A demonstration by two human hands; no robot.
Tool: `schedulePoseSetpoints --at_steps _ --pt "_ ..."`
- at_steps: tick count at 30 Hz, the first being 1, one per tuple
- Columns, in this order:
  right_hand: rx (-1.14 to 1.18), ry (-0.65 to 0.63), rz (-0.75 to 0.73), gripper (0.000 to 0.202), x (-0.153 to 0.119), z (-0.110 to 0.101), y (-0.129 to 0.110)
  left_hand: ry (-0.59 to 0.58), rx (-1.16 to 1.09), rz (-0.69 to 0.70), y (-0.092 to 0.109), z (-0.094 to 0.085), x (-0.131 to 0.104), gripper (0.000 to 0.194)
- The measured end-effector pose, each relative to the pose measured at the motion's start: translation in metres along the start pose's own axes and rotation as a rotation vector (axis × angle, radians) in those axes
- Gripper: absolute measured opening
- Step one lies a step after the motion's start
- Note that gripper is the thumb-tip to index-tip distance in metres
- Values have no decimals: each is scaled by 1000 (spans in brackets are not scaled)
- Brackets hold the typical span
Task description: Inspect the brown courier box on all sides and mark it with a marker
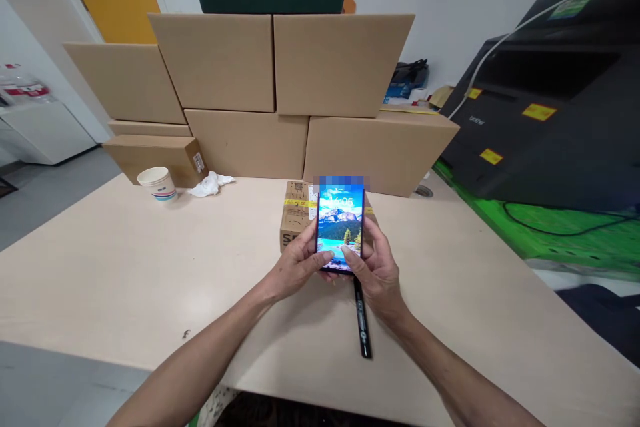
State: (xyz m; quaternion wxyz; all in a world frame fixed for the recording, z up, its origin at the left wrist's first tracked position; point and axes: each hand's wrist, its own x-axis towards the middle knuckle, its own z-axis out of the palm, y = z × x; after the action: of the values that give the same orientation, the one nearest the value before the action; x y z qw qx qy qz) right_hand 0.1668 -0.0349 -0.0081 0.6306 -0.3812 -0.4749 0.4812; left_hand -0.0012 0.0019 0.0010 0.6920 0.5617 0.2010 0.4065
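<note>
Centrally in the frame, both hands are holding a smartphone (341, 228) upright above the table (100, 267). The left hand (299, 265) is gripping the phone's left edge, with the thumb resting on the lower part of the lit screen. The right hand (376, 268) is closing around the right edge and lower corner, its thumb also lying on the screen. Directly behind the phone, a small cardboard box (296, 212) with yellow tape is sitting on the table. A black marker (362, 320) is lying on the table just below the right hand. At left centre, a paper cup (157, 183) is standing near a crumpled white tissue (210, 184). Large cardboard boxes (280, 93) are stacked across the upper middle, and a black printer (555, 107) is occupying the upper right.
</note>
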Motion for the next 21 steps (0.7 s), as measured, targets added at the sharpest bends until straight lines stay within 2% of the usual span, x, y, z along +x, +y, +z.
schedulePoseSetpoints --at_steps 6,9,15,21 --pt "19 -10 8 84 1 -1 3 12 11 11 0 -2 -1 81" --pt "34 -4 26 75 2 -1 2 2 7 19 -1 -2 -1 81" --pt "7 -53 90 42 4 -4 1 21 -8 20 -1 -1 -1 83" --pt "13 -58 110 42 7 -5 0 38 -12 7 -2 -2 0 87"
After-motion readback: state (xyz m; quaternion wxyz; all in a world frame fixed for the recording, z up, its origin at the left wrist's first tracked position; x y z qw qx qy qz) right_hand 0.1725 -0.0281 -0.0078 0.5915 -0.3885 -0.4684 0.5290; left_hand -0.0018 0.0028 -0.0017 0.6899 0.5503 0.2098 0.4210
